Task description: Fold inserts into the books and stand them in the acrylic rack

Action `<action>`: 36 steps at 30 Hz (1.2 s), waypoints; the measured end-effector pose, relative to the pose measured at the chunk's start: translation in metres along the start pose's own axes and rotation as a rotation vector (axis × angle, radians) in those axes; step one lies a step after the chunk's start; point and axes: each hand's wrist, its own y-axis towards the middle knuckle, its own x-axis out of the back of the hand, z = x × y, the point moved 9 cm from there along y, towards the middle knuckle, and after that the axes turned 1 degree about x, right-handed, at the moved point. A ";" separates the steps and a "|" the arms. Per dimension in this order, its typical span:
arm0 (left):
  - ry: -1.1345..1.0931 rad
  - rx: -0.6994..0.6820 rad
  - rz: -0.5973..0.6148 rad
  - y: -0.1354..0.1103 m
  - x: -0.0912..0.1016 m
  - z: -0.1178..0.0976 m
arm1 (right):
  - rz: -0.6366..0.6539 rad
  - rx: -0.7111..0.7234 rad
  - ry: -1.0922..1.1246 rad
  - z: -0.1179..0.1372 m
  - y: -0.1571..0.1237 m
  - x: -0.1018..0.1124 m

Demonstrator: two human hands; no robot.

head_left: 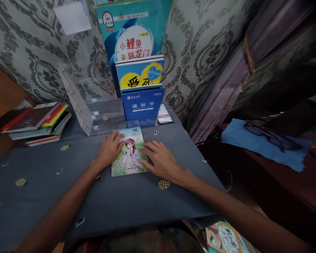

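A thin book with a drawn girl on its green cover (130, 154) lies flat on the grey-blue tablecloth (94, 189). My left hand (110, 148) rests flat on the book's left edge, fingers stretched out. My right hand (159, 159) lies flat on its right edge, fingers spread. Just behind the book, a clear acrylic stand (94, 114) holds three upright books: a dark blue one (142, 105) in front, a blue and yellow one (140, 73) behind it, and a tall teal one (133, 31) at the back.
A stack of several books (38, 123) lies at the table's left rear. Patterned wallpaper rises behind. To the right, glasses (265, 135) rest on a blue cloth (263, 144) on a dark wooden surface. Another book (225, 239) lies below the table's front edge.
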 end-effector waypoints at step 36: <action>-0.122 -0.388 0.166 -0.026 -0.003 -0.057 | 0.034 -0.141 0.076 -0.072 0.055 -0.054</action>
